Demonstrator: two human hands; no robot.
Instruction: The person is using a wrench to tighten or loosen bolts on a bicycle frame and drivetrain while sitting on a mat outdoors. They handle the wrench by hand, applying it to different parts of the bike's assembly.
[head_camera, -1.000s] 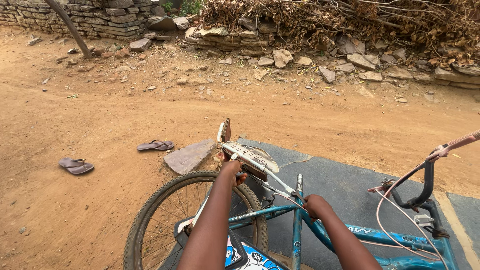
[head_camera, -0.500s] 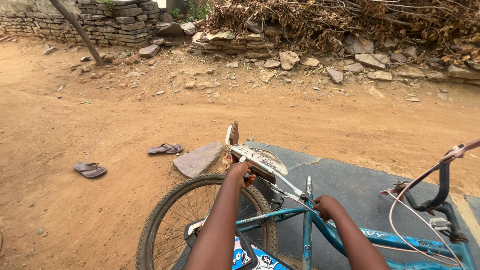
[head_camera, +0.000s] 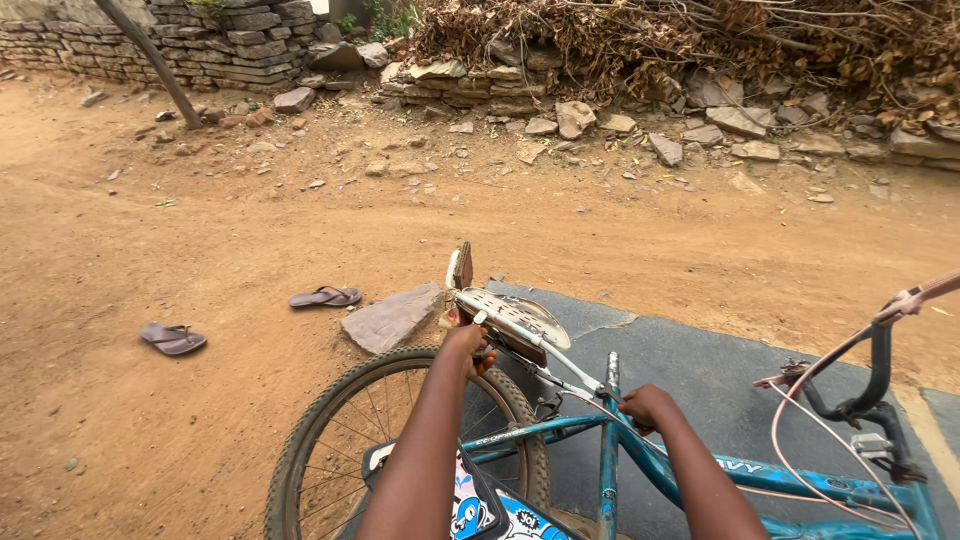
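Left hand: fingers curled shut around the edge of the rear carrier rack, on its near left side, above the rear wheel. Forearm runs down to the bottom edge of the view.

Right hand: fingers closed on the blue frame just beside the top of the seat tube; whether a small part sits inside the grip cannot be told.

Bicycle: blue, child-sized, standing on a dark paved patch, rear end pointing away from the person. Rack is pale metal with a red reflector upright at its far end. Rear wheel has a dark tyre and wire spokes; a printed blue-and-white panel sits beside it at the bottom of the view. Handlebar with pink grip and looping cables is at the far right.

Surroundings: flat stone on the dirt, just beside the rack's far end. Two sandals, one near the stone, the other further left, well apart. Reddish dirt ground. Dry stone wall and a heap of dried brush along the far side, loose rocks below them.
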